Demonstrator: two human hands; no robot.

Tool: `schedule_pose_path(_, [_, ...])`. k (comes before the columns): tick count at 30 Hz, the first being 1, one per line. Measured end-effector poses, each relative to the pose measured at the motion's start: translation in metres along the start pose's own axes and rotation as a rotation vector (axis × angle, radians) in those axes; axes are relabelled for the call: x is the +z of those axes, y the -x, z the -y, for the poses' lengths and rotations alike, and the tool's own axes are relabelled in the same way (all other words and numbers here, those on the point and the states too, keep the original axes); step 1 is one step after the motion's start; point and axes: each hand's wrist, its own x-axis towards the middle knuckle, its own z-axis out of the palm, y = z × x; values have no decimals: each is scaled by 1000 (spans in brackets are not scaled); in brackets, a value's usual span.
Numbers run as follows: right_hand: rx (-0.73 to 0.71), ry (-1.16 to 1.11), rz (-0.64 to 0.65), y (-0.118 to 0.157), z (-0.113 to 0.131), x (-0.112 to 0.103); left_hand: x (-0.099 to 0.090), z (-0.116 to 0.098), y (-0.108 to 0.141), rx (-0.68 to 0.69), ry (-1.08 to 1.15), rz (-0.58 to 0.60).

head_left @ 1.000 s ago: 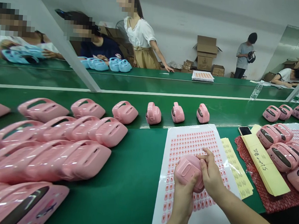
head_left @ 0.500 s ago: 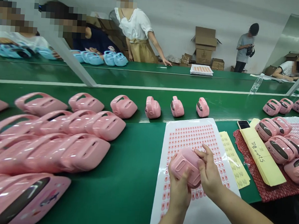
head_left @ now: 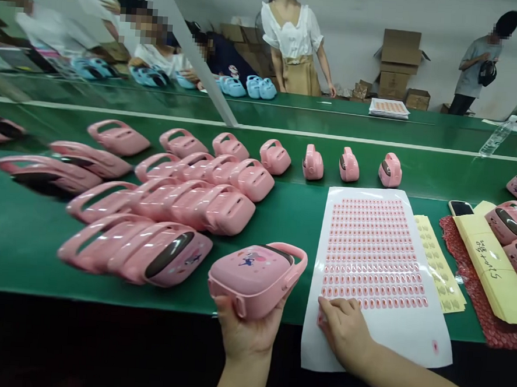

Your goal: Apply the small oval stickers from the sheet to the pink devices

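1. Left hand (head_left: 249, 339) gripped a pink handled case (head_left: 251, 278) from below, thumb at its near side. Case was raised near the table's edge, left of the sticker sheet (head_left: 379, 335); printed lid faced up, carry handle to the right.
2. Right hand (head_left: 350, 330) was on the sheet, fingers bent, fingertips at the lower-left stickers. Could not tell whether they were closed on one.
3. Sheet lay on the green table (head_left: 290, 210), near end over the edge. Rows of small red-and-pink stickers; one sat apart, lower right.
4. Other pink cases (head_left: 231, 209) stood in close rows to the left; more in a spaced line beyond.
5. Right of the sheet: yellow sticker sheets (head_left: 440, 266), then a yellow paper stack (head_left: 494, 266) on red bubble wrap (head_left: 470, 306). Phone (head_left: 461, 209) just beside the stack's far end.
6. Across the table: people, blue cases (head_left: 260, 87), a clear bottle (head_left: 498, 137), tilted.
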Motion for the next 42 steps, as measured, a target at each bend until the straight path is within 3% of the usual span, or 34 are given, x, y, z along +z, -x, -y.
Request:
schedule_pose_path(4, [-39, 60, -53, 9, 5, -1, -13, 7, 3, -63, 56, 4])
schedule_pose_path(12, [-118, -7, -39, 14, 13, -3, -31, 9, -2, -118, 191, 7])
schedule_pose_path(21, [-253, -42, -16, 16, 12, 4, -32, 11, -3, -147, 263, 93])
schedule_pose_path(23, [-175, -144, -62, 17, 16, 4, -29, 13, -3, -159, 280, 88])
schedule_pose_path(25, [-2, -351, -140, 10, 23, -3, -24, 17, -1, -181, 297, 68])
schedule_pose_path(30, [480, -913, -513, -38, 32, -49, -7, 36, 14, -322, 374, 40])
schedule_pose_path(34, [563, -1076, -559, -67, 27, -73, 11, 53, 29, -447, 382, -24])
schedule_pose_path(42, [614, -1079, -740, -67, 23, -72, 41, 61, 40, -564, 470, -116])
